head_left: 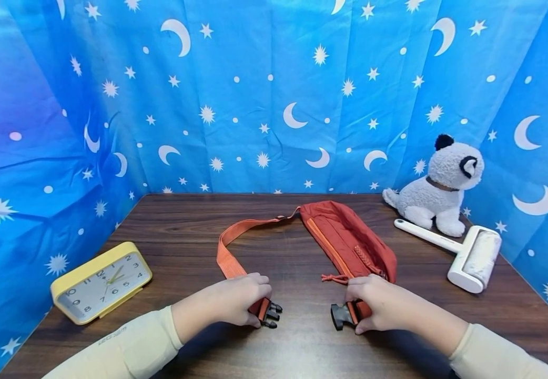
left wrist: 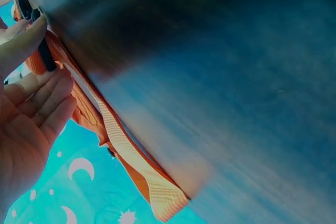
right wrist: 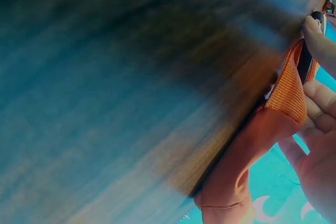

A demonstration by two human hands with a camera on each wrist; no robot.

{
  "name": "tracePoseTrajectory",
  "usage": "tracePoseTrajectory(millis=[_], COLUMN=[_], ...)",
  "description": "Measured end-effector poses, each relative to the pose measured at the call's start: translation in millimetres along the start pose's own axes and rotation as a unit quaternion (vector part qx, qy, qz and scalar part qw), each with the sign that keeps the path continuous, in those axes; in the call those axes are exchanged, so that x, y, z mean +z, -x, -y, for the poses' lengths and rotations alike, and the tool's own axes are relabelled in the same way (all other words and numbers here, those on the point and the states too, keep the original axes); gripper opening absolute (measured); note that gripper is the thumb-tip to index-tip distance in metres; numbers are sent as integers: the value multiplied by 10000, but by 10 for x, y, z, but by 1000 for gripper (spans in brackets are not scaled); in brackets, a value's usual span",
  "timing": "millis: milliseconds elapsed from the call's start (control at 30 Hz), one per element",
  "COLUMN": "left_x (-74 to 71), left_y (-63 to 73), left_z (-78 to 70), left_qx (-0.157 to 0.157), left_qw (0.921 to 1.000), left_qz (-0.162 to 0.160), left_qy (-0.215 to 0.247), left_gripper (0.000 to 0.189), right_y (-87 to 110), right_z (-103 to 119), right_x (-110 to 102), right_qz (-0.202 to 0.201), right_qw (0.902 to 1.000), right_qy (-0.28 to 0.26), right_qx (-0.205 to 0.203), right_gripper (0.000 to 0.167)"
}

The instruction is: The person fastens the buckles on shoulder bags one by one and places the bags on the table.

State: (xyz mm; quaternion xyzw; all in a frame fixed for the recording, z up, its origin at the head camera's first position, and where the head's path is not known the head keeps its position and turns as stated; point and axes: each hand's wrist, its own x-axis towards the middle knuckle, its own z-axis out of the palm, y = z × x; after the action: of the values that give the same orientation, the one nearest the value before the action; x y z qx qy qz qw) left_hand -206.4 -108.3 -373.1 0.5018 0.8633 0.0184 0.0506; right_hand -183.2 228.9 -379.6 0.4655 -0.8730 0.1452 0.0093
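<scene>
A red waist bag (head_left: 345,239) with an orange zip lies on the dark wooden table, its orange strap (head_left: 229,247) looping out to the left. My left hand (head_left: 243,297) pinches the strap end by the black pronged buckle half (head_left: 271,313). In my right hand (head_left: 383,302) is the bag's other end, pinched by the black socket half of the buckle (head_left: 342,316). The two halves face each other, apart, just above the table. In the left wrist view the strap (left wrist: 123,135) trails from the fingers; the right wrist view shows orange webbing (right wrist: 289,87) beside the thumb.
A yellow clock (head_left: 101,282) stands at the left of the table (head_left: 184,221). At the back right sits a white plush dog (head_left: 437,189), with a white lint roller (head_left: 475,258) in front of it. Blue cloth (head_left: 255,95) with moons and stars surrounds the table.
</scene>
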Motion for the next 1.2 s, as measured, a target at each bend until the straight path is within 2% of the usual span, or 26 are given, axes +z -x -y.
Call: tracePoseTrajectory(millis=[200, 667, 933, 1200], left_x=[2, -20, -14, -18], left_y=[6, 45, 54, 40], left_z=[-1, -18, -23, -22], left_qx=[1, -132, -36, -21], left_qw=[9999, 9995, 9992, 9988], left_qz=[-126, -283, -402, -489], left_qy=[-57, -53, -61, -84], left_gripper=[35, 34, 33, 35], right_y=[4, 21, 23, 12], right_z=[22, 57, 80, 55], right_x=[2, -7, -3, 17], right_qz=[37, -301, -479, -852], right_qw=[9998, 9994, 9985, 9964], right_qy=[-122, -139, -84, -28], right_qx=[178, 101, 241, -2], right_gripper=[34, 35, 36, 37])
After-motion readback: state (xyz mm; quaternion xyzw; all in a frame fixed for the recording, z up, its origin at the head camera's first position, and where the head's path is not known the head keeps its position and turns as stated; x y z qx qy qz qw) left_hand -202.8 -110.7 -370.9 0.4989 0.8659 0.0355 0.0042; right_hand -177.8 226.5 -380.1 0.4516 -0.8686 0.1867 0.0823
